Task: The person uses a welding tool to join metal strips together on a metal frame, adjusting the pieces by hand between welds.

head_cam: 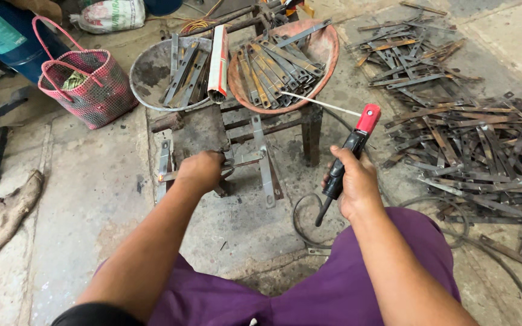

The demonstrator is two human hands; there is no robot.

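Purple trousers point(309, 296) sit nearest the camera, with both bare arms reaching out over them. The right hand point(354, 181) is closed tight around a black welding holder with a red tip point(353, 145). A thin white rod point(321, 104) sticks out of the red tip and points left, toward the orange bowl point(327, 51). A dark cable point(303, 217) loops down from the holder onto the floor.

The left hand point(200, 170) is closed over small metal pieces point(243, 160) on the little metal stand point(203, 130), pressing them at its front edge. A small glow point(162, 177) shows on a flat strip point(163, 166) at the stand's left side.

It looks like the step between welds: one hand sets the pieces, and the rod is held away from them. The next move would need the pieces kept steady and the rod tip brought down onto the joint.

Behind the stand, the orange bowl holds many flat strips, and a grey bowl point(146, 75) beside it holds a few more and a rolled paper point(219, 60). A big heap of strips point(472, 145) lies on the floor to the right. A pink basket point(92, 87) stands at the left.
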